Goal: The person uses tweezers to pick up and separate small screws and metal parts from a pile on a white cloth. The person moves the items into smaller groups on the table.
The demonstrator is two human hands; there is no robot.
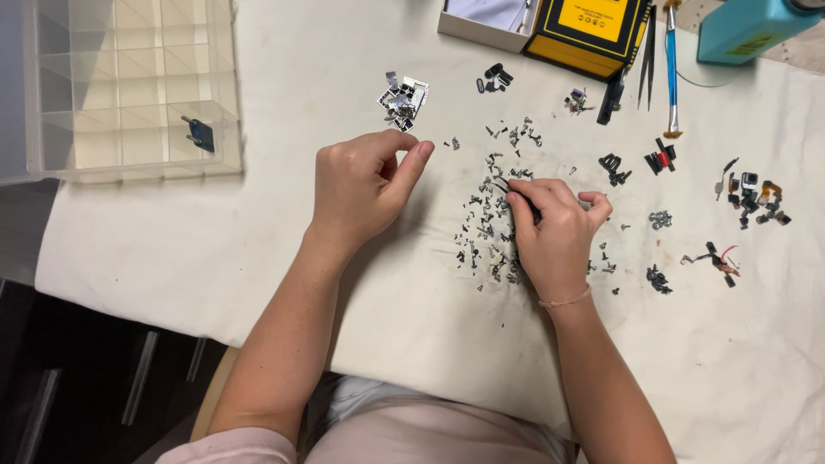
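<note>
My right hand (554, 228) grips black tweezers (514, 193), their tips pointing left into a scatter of tiny dark screws and small metal parts (490, 219) on a white cloth (258, 232). My left hand (365, 185) rests on the cloth to the left of the scatter, fingers curled, thumb and forefinger pinched together. Whether something tiny sits between them is too small to tell.
A clear plastic compartment box (129, 86) with a small blue part (199, 133) sits far left. A pile of small metal plates (402, 96), a yellow-and-black case (589, 26), a blue-handled tool (671, 69), a teal container (748, 26) and small electronic parts (752, 198) lie around.
</note>
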